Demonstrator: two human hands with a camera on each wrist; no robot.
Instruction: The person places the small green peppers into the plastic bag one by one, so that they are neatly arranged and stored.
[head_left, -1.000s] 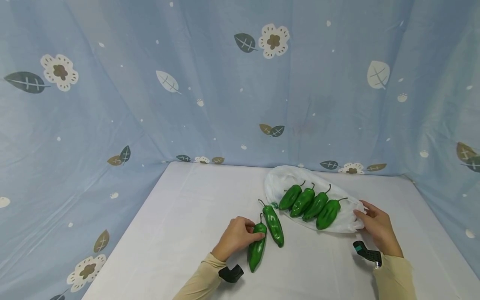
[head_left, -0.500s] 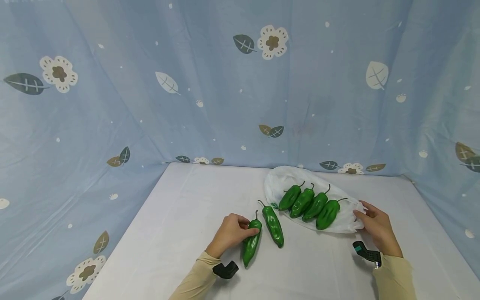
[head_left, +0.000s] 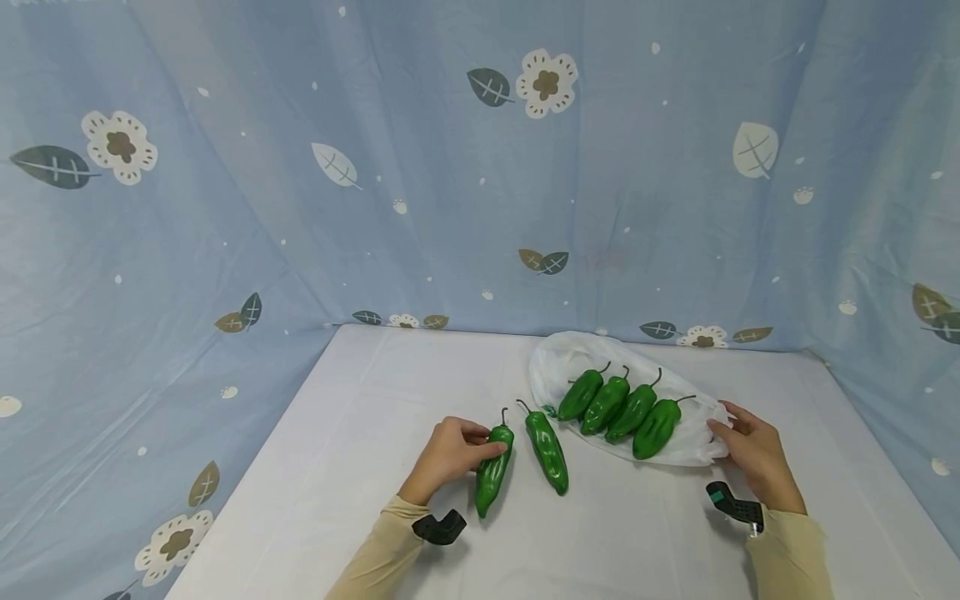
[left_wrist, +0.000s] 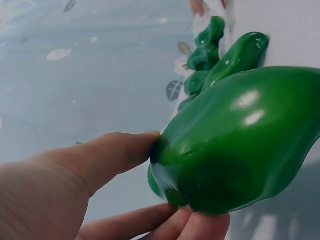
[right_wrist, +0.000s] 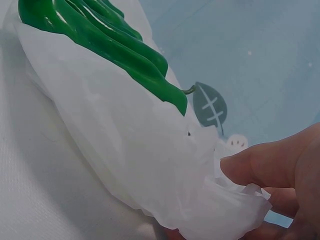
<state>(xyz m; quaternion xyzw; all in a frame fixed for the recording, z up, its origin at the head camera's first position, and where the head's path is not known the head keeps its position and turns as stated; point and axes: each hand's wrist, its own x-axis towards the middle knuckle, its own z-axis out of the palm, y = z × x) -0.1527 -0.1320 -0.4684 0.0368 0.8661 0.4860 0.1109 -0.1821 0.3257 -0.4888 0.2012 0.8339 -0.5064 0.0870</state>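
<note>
My left hand [head_left: 447, 457] pinches a long green chili pepper [head_left: 493, 475] near its stem end, thumb on one side and fingers on the other. The left wrist view shows that glossy pepper [left_wrist: 240, 145] large between thumb and fingertips. A second long green pepper [head_left: 547, 452] lies on the table just to its right, apart from it. Several more green peppers [head_left: 606, 405] lie side by side on a white plastic bag [head_left: 693, 450]. At the bag's right end, my right hand [head_left: 757, 454] grips the crumpled plastic [right_wrist: 225, 210] between thumb and fingers.
A white-covered table [head_left: 375, 400] lies under everything. Behind and beside it hangs a blue curtain [head_left: 450, 167] printed with leaves and flowers. Black devices sit at the left wrist [head_left: 440, 528] and the right wrist [head_left: 735, 506].
My left hand has moved left and away from me with the pepper, widening the gap to the second long pepper. The right hand, bag and other peppers stay in place.
</note>
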